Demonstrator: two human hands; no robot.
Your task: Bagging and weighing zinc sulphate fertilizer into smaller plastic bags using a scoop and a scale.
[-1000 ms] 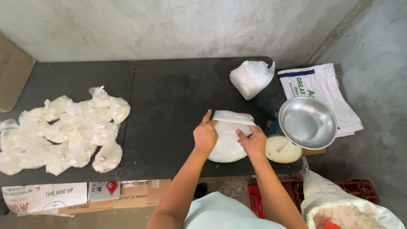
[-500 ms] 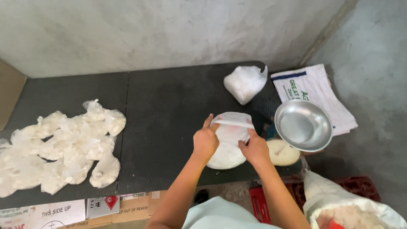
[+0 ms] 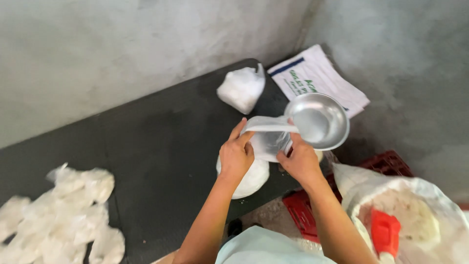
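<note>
Left hand pinches one side of clear plastic bag; right hand grips other side, bag mouth held apart above table edge. Filled white bag lies beneath hands on dark table. Metal bowl just beyond right hand. Knotted white bag near grey wall, printed sack beside it. Pile of filled bags far left. Open sack of white grain with red scoop at right, red crate near it.

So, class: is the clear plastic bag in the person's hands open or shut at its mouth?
Open. The left hand and right hand pull the clear plastic bag apart at its rim, leaving a wide gap at the mouth.
</note>
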